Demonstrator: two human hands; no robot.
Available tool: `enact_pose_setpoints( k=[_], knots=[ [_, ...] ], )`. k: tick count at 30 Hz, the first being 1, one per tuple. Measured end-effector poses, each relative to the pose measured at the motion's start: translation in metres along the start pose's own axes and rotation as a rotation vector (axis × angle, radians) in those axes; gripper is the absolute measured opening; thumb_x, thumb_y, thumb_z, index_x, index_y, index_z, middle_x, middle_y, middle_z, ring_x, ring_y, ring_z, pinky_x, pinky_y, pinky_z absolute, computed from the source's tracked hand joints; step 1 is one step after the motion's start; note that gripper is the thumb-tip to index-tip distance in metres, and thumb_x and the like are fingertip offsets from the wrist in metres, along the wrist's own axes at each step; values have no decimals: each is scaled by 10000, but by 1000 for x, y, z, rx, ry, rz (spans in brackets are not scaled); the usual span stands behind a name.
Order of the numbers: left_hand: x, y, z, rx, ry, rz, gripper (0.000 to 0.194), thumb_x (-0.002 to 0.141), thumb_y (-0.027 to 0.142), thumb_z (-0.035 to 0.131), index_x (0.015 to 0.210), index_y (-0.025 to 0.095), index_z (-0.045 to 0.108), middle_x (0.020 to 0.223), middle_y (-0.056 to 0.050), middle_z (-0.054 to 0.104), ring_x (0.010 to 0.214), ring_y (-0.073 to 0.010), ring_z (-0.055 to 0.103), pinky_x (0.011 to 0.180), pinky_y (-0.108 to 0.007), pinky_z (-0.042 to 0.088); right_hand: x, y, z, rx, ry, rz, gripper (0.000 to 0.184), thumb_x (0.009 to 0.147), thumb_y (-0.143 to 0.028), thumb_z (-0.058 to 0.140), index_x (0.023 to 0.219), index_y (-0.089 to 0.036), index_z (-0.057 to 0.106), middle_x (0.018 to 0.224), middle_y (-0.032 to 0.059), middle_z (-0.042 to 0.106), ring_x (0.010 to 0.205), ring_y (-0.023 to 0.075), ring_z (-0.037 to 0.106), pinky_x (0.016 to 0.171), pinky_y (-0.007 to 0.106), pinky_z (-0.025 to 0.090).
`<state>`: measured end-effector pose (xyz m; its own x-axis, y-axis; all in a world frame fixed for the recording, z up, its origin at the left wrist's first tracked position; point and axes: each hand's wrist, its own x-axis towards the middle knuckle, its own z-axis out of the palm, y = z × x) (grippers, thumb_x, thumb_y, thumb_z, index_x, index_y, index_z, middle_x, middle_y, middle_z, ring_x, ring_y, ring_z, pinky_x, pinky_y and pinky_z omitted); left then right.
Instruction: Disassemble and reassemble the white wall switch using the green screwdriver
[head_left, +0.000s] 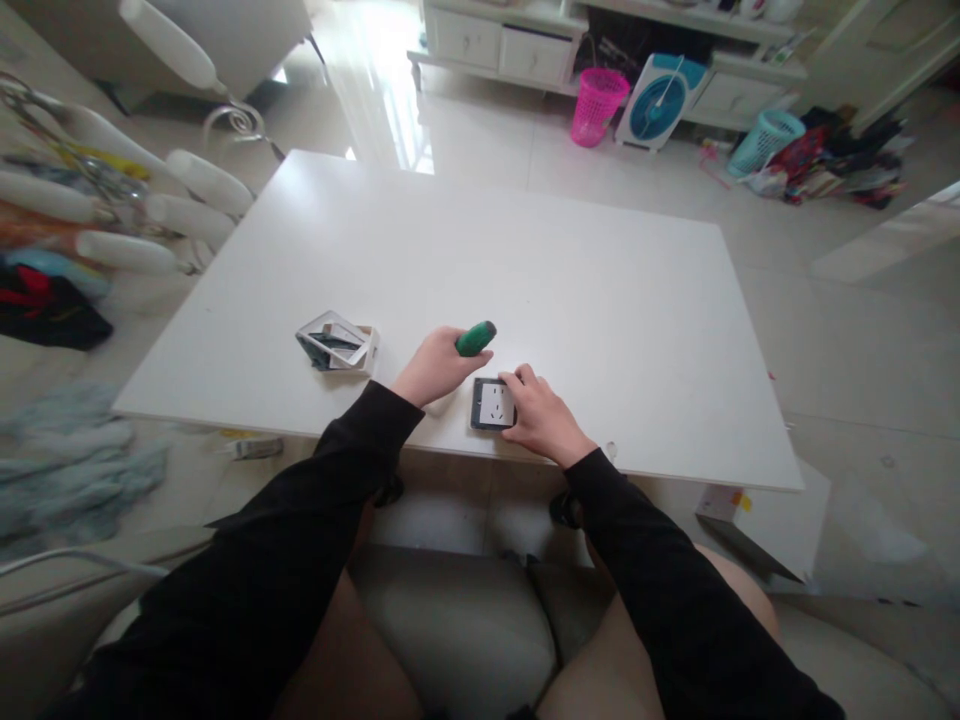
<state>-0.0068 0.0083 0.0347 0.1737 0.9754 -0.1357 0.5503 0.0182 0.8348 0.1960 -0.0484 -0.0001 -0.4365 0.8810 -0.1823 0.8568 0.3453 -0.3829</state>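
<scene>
My left hand (pixel 437 366) is closed around a screwdriver (pixel 475 339), its green handle with a dark end sticking out past my thumb. The shaft is hidden from view. Just right of it, a wall socket (pixel 495 404) with a white face and dark frame lies near the table's front edge, slots facing up. My right hand (pixel 541 413) grips the socket by its right side, fingers at the far edge and thumb at the near one. Left of my hands sits a small open box (pixel 367 350) with a white frame and dark pieces in and against it.
Everything rests on a white table (pixel 525 260). A small clear piece (pixel 611 451) lies at its front edge, right of my hand. Beyond, on the floor, stand a pink basket (pixel 598 108), a blue-and-white fan (pixel 657 103) and a teal basket (pixel 766 142).
</scene>
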Motion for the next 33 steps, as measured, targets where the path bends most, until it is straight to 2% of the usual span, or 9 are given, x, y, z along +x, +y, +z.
enact_pose_setpoints(
  k=[5,8,12,14,17,21,23,27,33],
  knots=[
    [5,-7,1,-134,83,-51,271,742,409,712,722,140,675,645,8,578,670,-149,521,684,-308,393,-2,-4,-10,47,236,-70,766,732,-114,708,1444,-204,443,1323,151,456,1175,331,488,990,519,567],
    [6,-5,2,-318,100,-131,305,739,425,739,828,134,723,699,-10,623,607,-118,476,618,-288,367,-2,-1,-16,128,414,-98,828,746,-171,734,1502,-190,395,1333,158,408,1250,344,459,1101,557,514],
    [1,6,3,-565,-99,-339,422,749,462,789,1010,135,734,635,7,554,465,-56,261,490,-266,154,0,6,-18,316,549,-58,888,726,-260,779,1518,-214,380,1324,139,372,1286,330,470,1095,544,539],
    [-1,10,3,-568,-165,-357,456,721,425,837,1063,140,739,559,47,459,454,-55,248,488,-254,139,1,9,-18,372,549,-42,899,726,-272,772,1528,-221,371,1343,140,369,1310,328,468,1058,523,569],
    [0,8,3,-460,-157,-351,419,727,364,831,1071,137,751,524,65,421,460,-69,297,495,-249,210,1,10,-19,356,512,-38,871,721,-271,764,1509,-197,400,1339,141,406,1283,322,505,1056,502,567],
    [10,-10,-4,-136,-37,-240,263,763,293,755,972,133,757,730,-25,663,652,-142,571,645,-279,427,2,13,-16,255,372,42,794,688,-272,774,1421,-167,489,1290,129,476,1105,293,608,972,454,588],
    [15,-24,-12,87,-12,-234,228,768,293,728,935,138,743,807,-61,710,767,-197,649,713,-304,459,2,15,-11,216,291,87,750,684,-284,773,1379,-168,516,1274,120,494,1013,270,630,898,425,595],
    [17,-47,-23,531,-122,-239,371,726,373,776,1020,155,717,1000,-144,753,957,-298,697,762,-330,474,2,16,-1,166,162,100,644,723,-288,745,1324,-179,542,1265,106,515,917,228,632,824,374,571],
    [4,-61,-18,775,-230,-368,450,865,425,627,1214,142,656,1210,-254,713,1049,-360,713,848,-376,509,3,17,3,72,91,77,626,755,-310,777,1329,-202,552,1262,108,564,1101,287,599,868,381,552]
  ],
)
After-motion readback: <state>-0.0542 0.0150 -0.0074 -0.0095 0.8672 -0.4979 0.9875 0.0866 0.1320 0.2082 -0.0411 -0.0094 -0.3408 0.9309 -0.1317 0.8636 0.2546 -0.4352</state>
